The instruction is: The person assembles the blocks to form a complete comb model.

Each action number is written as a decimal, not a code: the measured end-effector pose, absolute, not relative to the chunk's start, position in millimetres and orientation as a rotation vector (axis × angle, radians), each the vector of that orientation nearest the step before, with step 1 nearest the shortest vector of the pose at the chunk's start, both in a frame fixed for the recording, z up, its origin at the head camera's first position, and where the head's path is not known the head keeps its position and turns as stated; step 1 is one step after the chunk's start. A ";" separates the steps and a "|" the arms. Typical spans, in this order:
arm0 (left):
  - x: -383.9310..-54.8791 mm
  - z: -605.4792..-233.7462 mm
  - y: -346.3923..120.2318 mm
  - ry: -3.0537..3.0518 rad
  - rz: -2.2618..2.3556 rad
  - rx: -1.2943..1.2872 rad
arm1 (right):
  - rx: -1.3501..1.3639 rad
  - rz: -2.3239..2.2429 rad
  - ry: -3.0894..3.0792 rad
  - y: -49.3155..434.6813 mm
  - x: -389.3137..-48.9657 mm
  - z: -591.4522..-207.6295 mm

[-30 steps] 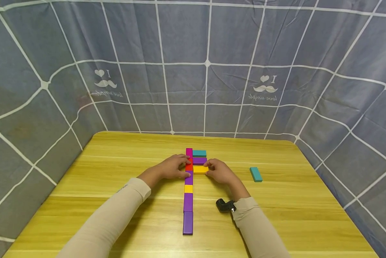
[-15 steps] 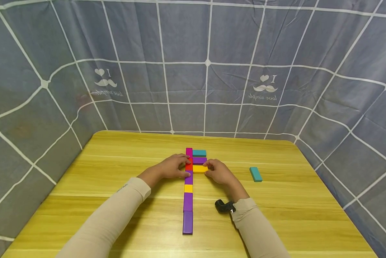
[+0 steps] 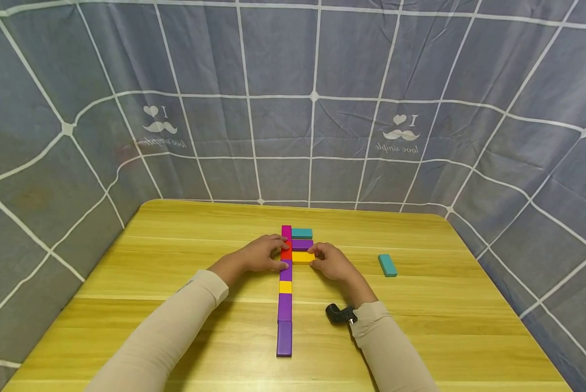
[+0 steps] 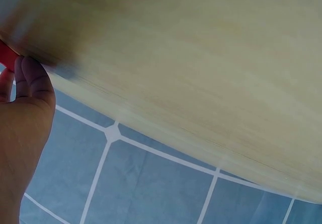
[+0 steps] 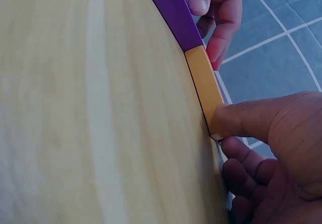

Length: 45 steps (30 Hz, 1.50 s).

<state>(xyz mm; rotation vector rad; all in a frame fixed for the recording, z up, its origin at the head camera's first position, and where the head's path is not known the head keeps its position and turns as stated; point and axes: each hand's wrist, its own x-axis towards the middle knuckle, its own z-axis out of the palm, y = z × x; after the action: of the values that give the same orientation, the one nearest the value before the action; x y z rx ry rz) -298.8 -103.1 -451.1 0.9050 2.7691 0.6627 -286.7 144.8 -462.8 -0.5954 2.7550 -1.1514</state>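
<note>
A yellow block [image 3: 301,258] lies crosswise, its left end against the column of blocks. My right hand [image 3: 334,263] pinches its right end between thumb and fingers; the right wrist view shows the thumb on the yellow block's side [image 5: 202,78]. From the left, my left hand [image 3: 258,255] holds the column at a red block [image 3: 286,254], fingers curved over it and thumb on the purple block [image 3: 286,273] just nearer. In the left wrist view part of the red block [image 4: 7,57] shows at the fingertips. A purple block [image 3: 303,245] and a teal block [image 3: 301,233] lie crosswise beyond the yellow one.
The column runs from a magenta block [image 3: 286,232] at the far end to a purple block [image 3: 284,338] nearest me. A loose teal block [image 3: 387,265] lies to the right on the wooden table [image 3: 214,348]. Grey gridded cloth [image 3: 278,130] surrounds the table.
My right hand has shifted slightly left with the yellow block, whose left end now meets the column. The left hand has stayed in place.
</note>
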 end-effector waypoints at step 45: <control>-299.8 -452.9 -102.4 2.776 0.626 0.909 | -0.425 -1.129 2.907 346.3 -277.7 -451.7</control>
<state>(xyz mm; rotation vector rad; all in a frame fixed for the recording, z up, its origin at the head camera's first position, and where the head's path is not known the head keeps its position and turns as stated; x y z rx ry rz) -299.8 -102.4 -452.9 0.9092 2.7758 0.6261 -277.7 346.3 -451.7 -0.4248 2.9071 -1.1286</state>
